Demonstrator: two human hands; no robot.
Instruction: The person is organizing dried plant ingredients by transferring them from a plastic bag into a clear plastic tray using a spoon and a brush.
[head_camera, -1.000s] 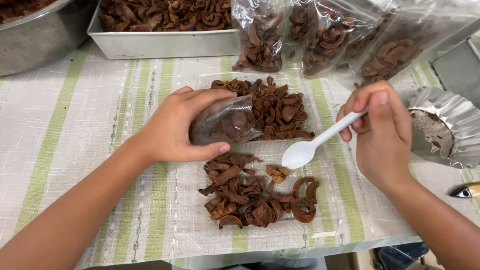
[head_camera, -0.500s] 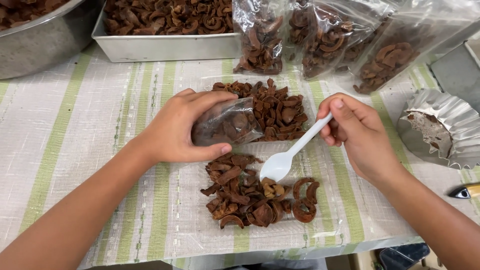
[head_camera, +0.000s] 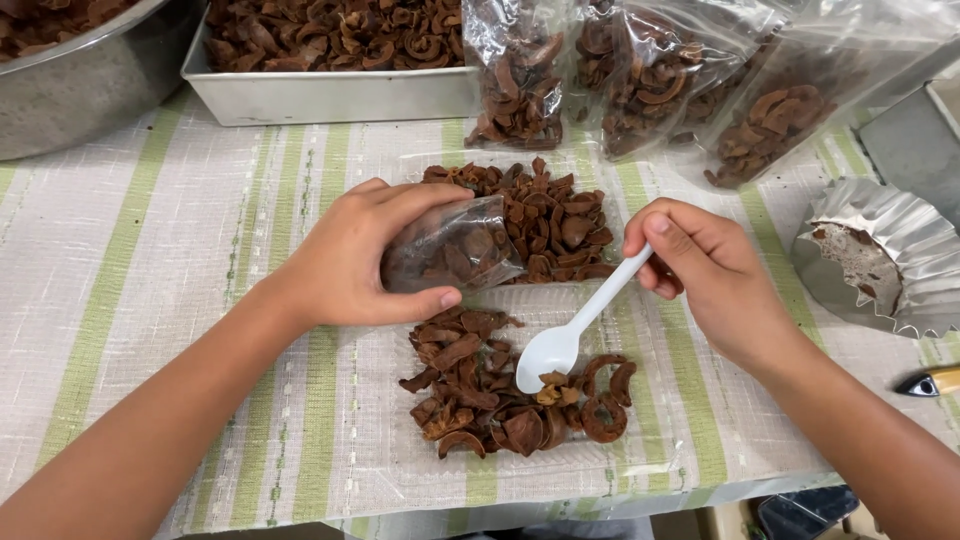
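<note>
My left hand (head_camera: 355, 258) grips a small clear plastic bag (head_camera: 452, 250) partly filled with brown dried pieces, lying on its side with its mouth toward the right. My right hand (head_camera: 715, 280) holds a white plastic spoon (head_camera: 570, 328) by the handle, its bowl resting at the edge of the near pile of brown dried pieces (head_camera: 505, 385). A second pile (head_camera: 545, 215) lies just beyond the bag. Both piles sit on a clear plastic sheet over a green-striped woven cloth (head_camera: 150, 280).
A metal tray (head_camera: 330, 95) full of dried pieces stands at the back, a large metal bowl (head_camera: 70, 90) at back left. Several filled clear bags (head_camera: 640, 80) lean at back right. A crinkled foil cup (head_camera: 880, 255) sits at right, near the table's front edge.
My right hand has moved left and lowered the spoon from beside the piles onto the near pile. The left hand and bag have stayed put.
</note>
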